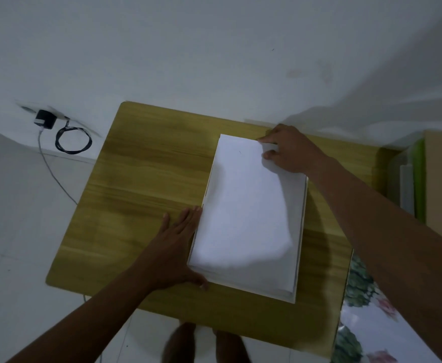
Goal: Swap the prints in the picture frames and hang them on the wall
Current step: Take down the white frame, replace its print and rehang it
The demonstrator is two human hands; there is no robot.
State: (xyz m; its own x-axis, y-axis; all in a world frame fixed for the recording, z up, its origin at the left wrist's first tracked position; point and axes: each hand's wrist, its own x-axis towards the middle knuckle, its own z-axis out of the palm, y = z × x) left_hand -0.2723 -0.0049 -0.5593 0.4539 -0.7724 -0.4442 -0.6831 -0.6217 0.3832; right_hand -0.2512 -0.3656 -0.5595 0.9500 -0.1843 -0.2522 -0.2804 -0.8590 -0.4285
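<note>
1. I am looking down on a wooden desk [136,179] standing against a pale wall [214,48], and the whole view is showing dim and soft.
2. A white picture frame [301,231] is lying flat on the right half of the desk. I am seeing only its thin rim, because a white sheet [246,205] is covering nearly all of it.
3. The sheet is showing me a blank side, so I cannot tell whether anything is printed on it. Its right part is lying in shadow and its near right edge is looking curved, as if raised off the frame.
4. The left grip [178,247] is lying open and flat on the desk, with straight fingers running along the frame's left edge and the thumb touching the near left corner.
5. The right grip [290,150] is pinching the sheet's far right corner between thumb and fingertip, and its palm is hiding that corner of the frame.
6. A black plug [43,119] and a coiled cable [73,140] are hanging at the wall on the left, both blurred.
7. A floral cloth [366,310] is being cut off at the lower right.
8. Something green [420,179] at the right edge is too unclear for me to name.
</note>
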